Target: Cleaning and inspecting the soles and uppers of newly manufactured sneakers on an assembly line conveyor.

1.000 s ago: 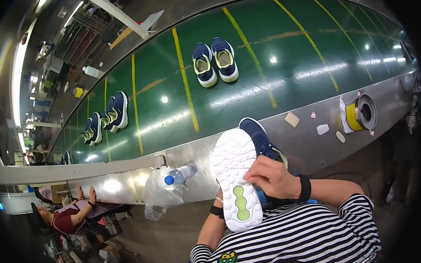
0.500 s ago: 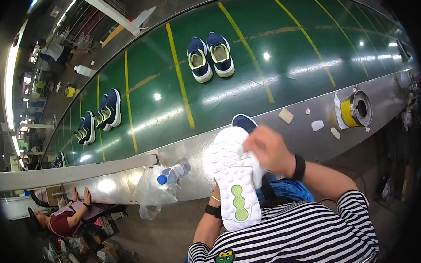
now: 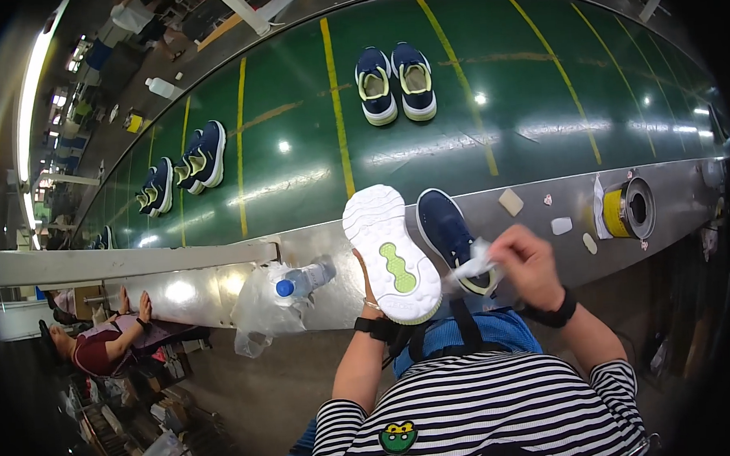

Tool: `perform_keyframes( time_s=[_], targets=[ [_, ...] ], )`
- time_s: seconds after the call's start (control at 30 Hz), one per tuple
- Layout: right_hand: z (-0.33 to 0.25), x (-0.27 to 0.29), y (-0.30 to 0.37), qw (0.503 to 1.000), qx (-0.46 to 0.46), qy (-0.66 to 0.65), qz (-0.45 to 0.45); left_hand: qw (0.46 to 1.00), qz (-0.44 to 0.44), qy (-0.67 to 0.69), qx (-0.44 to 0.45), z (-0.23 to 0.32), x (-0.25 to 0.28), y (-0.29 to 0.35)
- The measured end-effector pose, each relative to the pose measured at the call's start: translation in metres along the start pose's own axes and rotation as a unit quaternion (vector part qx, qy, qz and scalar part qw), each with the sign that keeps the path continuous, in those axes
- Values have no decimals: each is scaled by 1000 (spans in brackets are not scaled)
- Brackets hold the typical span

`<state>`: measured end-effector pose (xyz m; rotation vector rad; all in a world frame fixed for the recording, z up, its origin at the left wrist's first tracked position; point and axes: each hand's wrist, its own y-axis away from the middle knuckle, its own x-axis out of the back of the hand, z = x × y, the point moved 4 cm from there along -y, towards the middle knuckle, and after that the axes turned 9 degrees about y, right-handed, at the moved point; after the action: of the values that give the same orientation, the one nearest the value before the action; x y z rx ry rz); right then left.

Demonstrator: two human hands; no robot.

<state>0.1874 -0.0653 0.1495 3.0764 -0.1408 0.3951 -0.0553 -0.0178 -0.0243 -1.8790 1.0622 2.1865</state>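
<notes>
My left hand [image 3: 367, 283], mostly hidden behind a sneaker, grips it with its white sole [image 3: 366, 220] turned up; a lime-green patch sits at mid-sole. In my right hand [image 3: 532, 263] a crumpled white cloth [image 3: 474, 261] is pinched between closed fingers. The cloth hangs over the opening of a second sneaker [image 3: 444, 220], navy blue, which lies on the metal ledge just right of the held one.
The metal ledge [image 3: 508, 246] carries a beige block [image 3: 510, 202], small white pieces, a yellow-banded can [image 3: 625, 208], a blue-capped bottle [image 3: 306, 279] and a plastic bag [image 3: 259, 314]. Beyond lies a green conveyor [image 3: 296, 149] with several navy sneakers [image 3: 395, 84]. Another person [image 3: 113, 345] sits at left.
The held sneaker has moved lower and farther from my right hand. My right hand has shifted right and away from its sole with the white cloth, uncovering the navy sneaker.
</notes>
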Motion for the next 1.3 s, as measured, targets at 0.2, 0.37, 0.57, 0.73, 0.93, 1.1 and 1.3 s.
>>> perform_keyframes(
  time_s=[0.2,0.37,0.57,0.73,0.93,1.1,1.3],
  targets=[
    [158,120,11,948,-33,135,288,998,-2,-49,-28,13,21,6],
    [172,118,21,858,-34,470,205,985,26,-151,-76,21,9,17],
    [64,33,45,967,-1,230,110,891,61,-440,-93,62,-40,45],
    [31,-28,56,981,57,181,-41,801,132,-575,-99,58,-63,45],
    [-47,-56,36,942,169,283,-65,879,97,-466,41,7,-125,40],
    [-32,-33,39,903,81,422,-1,866,-58,-496,33,-59,-149,10],
    [-27,12,48,894,73,407,171,847,-29,-527,-71,-127,-143,-26]
  ],
)
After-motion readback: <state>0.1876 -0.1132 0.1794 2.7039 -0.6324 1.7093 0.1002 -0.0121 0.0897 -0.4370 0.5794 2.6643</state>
